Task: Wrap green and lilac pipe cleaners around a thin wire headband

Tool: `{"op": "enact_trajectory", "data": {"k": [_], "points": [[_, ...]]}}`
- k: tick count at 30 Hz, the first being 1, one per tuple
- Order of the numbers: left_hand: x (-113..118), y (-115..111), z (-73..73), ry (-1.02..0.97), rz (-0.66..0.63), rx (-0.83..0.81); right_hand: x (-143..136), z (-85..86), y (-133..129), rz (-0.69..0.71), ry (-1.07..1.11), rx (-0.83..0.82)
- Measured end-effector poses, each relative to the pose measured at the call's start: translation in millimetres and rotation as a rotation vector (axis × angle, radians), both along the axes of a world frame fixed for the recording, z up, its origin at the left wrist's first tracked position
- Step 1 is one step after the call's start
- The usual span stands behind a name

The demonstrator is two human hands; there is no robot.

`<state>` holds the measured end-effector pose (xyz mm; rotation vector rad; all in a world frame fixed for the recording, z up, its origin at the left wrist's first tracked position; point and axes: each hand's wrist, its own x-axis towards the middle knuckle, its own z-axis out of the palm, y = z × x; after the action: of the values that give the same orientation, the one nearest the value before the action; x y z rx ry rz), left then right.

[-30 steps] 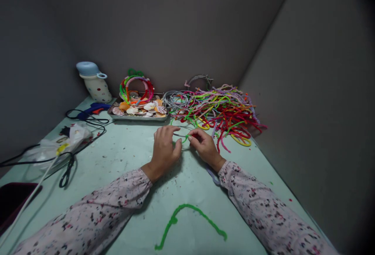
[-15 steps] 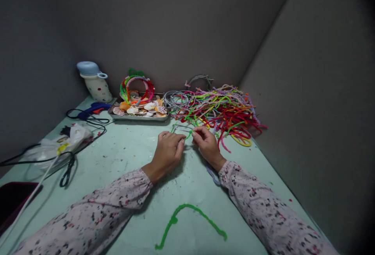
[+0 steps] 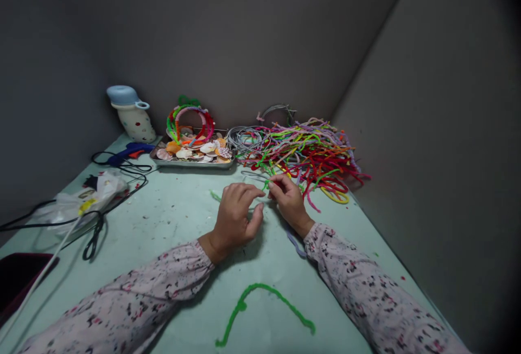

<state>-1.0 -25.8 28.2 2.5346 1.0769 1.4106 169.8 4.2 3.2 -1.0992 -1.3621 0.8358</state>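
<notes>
My right hand pinches a thin grey wire loop together with a green pipe cleaner that is wrapped at the wire. Beside it, my left hand has its thumb and forefinger apart, with the forefinger tip close to the wrapped spot. A light green end sticks out left of my left hand; the stretch between is hidden behind the fingers. Nearer to me, a bent green pipe cleaner with a small knob lies on the table.
Behind my hands are a metal tray of shells, finished-looking colourful hoops, coiled grey wire and a heap of pipe cleaners. At left stand a bottle, a blue glue gun, a plastic bag and cables.
My left thumb and forefinger have parted, and that hand has turned slightly. The green end now shows at its left. My right hand keeps its pinch in nearly the same place.
</notes>
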Motion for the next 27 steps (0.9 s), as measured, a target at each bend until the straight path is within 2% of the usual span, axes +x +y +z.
{"op": "enact_trajectory", "data": {"k": [5, 8, 18, 27], "points": [[0, 9, -6.7, 0.040, 0.143, -0.009, -2, -3.2, -4, 0.065, -0.104, 0.080], [-2, 14, -9.3, 0.066, 0.182, -0.017, -2, -5.5, -6, 0.108, -0.167, 0.126], [-4, 18, -10.1, 0.124, 0.169, -0.052, -2, -3.6, -8, 0.171, -0.247, 0.122], [-6, 21, -11.8, 0.095, 0.135, -0.059, -2, -3.2, -8, 0.184, -0.240, 0.117]]}}
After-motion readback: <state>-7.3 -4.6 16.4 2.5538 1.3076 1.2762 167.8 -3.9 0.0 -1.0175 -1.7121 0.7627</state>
